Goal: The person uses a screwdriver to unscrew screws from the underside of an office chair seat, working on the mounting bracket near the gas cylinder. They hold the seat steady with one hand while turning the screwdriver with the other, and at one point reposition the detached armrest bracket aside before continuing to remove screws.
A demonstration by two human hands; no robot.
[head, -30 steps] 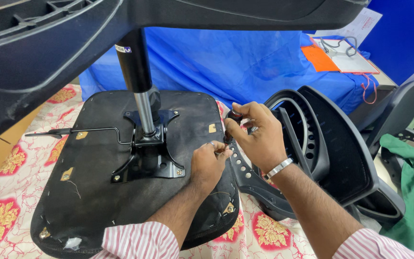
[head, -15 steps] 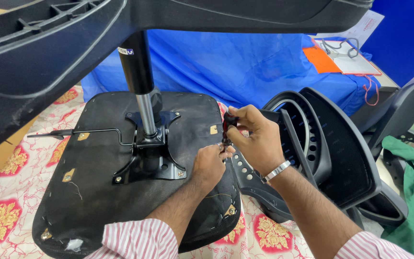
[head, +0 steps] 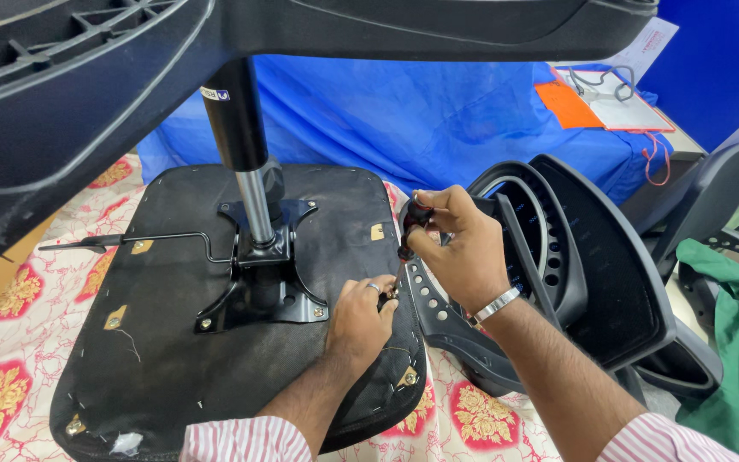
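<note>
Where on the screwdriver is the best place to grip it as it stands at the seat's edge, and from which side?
Grip the screwdriver by its dark handle, the thick upper end, coming from above and the right, as the right hand does. It stands nearly upright with its thin shaft pointing down at the edge of the upturned seat base, where the left hand crowds the tip, so only the handle looks free.

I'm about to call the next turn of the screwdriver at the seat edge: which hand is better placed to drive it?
Right, probably. The right hand already has its grip around the screwdriver handle, above the seat base edge. The left hand rests low at the tip, better placed for steadying it.
</note>
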